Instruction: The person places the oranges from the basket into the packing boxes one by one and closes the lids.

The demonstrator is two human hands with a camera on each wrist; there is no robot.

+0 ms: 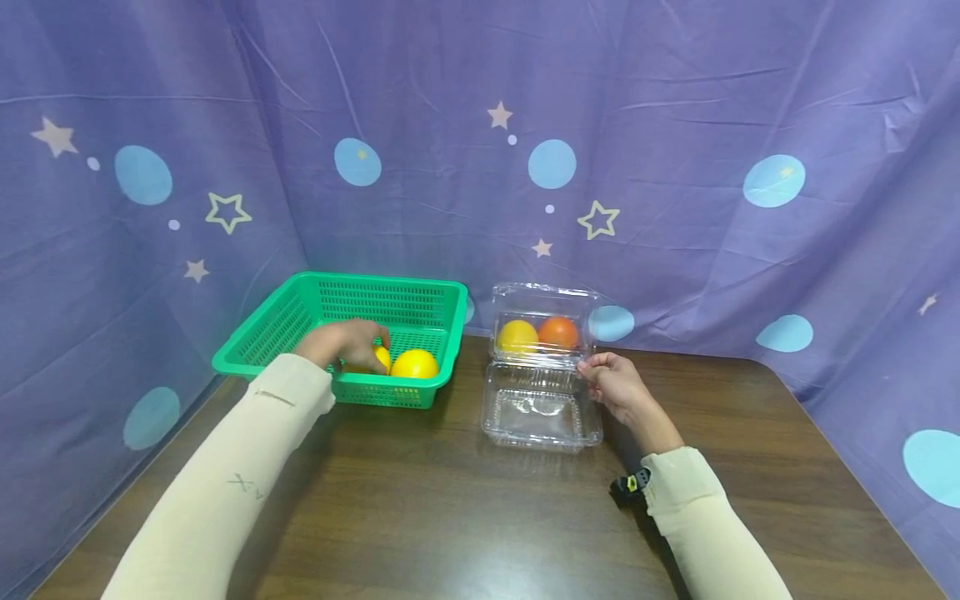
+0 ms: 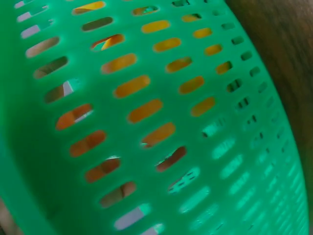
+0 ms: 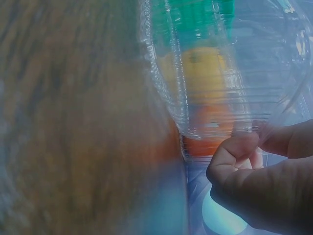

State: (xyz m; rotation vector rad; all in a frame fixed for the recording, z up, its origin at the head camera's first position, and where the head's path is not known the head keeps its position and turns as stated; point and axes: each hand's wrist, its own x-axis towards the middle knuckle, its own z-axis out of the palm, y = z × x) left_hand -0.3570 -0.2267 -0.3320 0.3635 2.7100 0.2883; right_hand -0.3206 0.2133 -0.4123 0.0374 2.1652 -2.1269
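Note:
My left hand (image 1: 347, 342) reaches into the green plastic basket (image 1: 453, 333), its fingers curled round a yellow fruit (image 1: 382, 358). Beside it in the basket lies another round yellow fruit (image 1: 415, 364). Through the basket's slotted wall (image 2: 195, 147) the left wrist view shows yellow-orange patches; the hand's grip is hidden there. With thumb and fingers, my right hand (image 1: 617, 385) pinches the right edge of a clear plastic clamshell box (image 1: 540, 417) near its hinge. The box's lid (image 1: 543, 296) stands raised. A yellow fruit (image 1: 517, 337) and an orange-red fruit (image 1: 558, 333) show through the lid.
Everything stands on a brown wooden table (image 1: 450, 517), the basket at the left and the box right of it. A purple curtain (image 1: 450, 208) with stars and blue dots hangs close behind. A black strap (image 1: 628, 485) is on the right wrist.

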